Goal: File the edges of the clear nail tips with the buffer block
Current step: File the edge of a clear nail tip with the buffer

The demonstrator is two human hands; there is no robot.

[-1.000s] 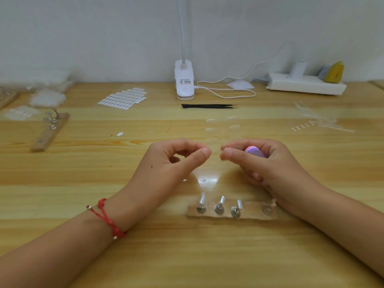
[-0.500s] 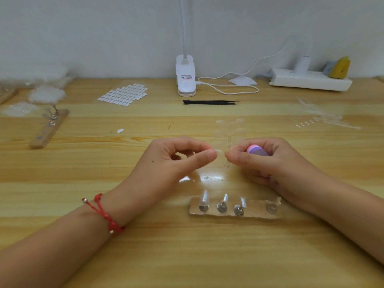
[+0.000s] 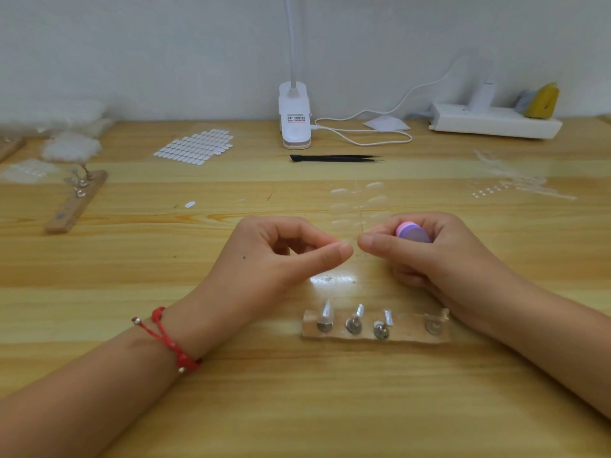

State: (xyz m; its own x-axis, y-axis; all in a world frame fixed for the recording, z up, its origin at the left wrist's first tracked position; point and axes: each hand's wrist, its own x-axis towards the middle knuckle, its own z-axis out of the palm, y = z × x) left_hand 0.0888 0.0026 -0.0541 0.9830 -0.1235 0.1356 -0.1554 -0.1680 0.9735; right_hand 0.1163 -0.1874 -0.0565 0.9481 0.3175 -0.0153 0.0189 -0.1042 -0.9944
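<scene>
My left hand (image 3: 281, 259) pinches a clear nail tip (image 3: 347, 241) between thumb and forefinger. That tip still sits at the near end of a clear strip of nail tips (image 3: 358, 206), which reaches away over the table. My right hand (image 3: 439, 259) grips the pink and purple buffer block (image 3: 411, 232) in its curled fingers. Its thumb and forefinger pinch the strip's stem right beside my left fingertips. Just in front of both hands lies a wooden holder (image 3: 406, 333) with several metal stands, some carrying clear tips (image 3: 325, 314).
Black tweezers (image 3: 334, 158) lie beyond the hands, with a white lamp base (image 3: 295, 117) and its cable behind. A sheet of white tabs (image 3: 195, 148) and a second wooden holder (image 3: 76, 203) are at the left. A power strip (image 3: 496, 122) and clear plastic scraps (image 3: 515, 186) are at the right.
Both hands have drawn closer together, so their fingertips now almost meet at the strip's near end. The buffer block stays in my right hand.
</scene>
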